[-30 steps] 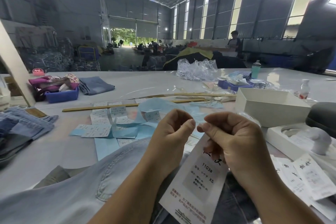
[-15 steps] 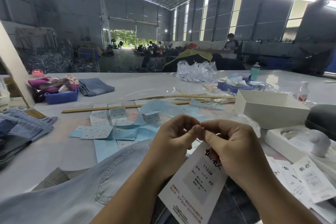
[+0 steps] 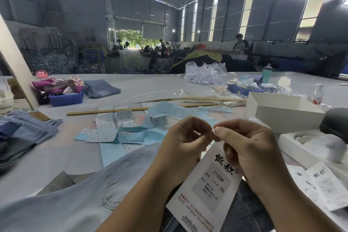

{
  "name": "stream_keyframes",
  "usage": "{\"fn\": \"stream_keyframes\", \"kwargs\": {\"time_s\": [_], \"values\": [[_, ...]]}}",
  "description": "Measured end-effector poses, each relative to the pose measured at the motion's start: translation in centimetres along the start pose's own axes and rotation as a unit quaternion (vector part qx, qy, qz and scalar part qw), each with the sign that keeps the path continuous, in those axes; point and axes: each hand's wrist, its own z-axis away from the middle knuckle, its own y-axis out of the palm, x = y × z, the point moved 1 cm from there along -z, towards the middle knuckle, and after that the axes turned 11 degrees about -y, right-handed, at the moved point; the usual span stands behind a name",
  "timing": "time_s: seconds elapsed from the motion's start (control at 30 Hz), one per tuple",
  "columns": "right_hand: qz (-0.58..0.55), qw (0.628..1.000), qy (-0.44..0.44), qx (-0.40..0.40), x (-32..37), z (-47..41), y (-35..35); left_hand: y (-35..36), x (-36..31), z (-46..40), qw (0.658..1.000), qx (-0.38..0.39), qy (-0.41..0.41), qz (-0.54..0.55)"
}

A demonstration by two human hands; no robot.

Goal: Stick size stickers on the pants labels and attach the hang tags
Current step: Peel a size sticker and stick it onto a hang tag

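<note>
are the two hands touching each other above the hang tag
Touching. The head view shows the left hand and right hand meeting at their thumb and finger tips with no gap, just above the hang tag.

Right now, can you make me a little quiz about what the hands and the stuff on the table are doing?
1. True or false: the hang tag reads XS.
2. What colour is the bin at far left? A red, B blue, C green.
3. Fill in: the left hand and right hand meet fingertip to fingertip above the ____.

Key: 1 true. 2 B. 3 hang tag. What they pinch is too small to tell.
</note>
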Motion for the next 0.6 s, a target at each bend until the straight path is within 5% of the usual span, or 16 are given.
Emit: {"fn": "stream_keyframes", "kwargs": {"time_s": [0.6], "values": [[0.021,0.999,0.007,0.032,-0.02,0.21,0.35,-0.23,-0.01,-0.07,0.999,-0.008,-0.009,0.034]]}}
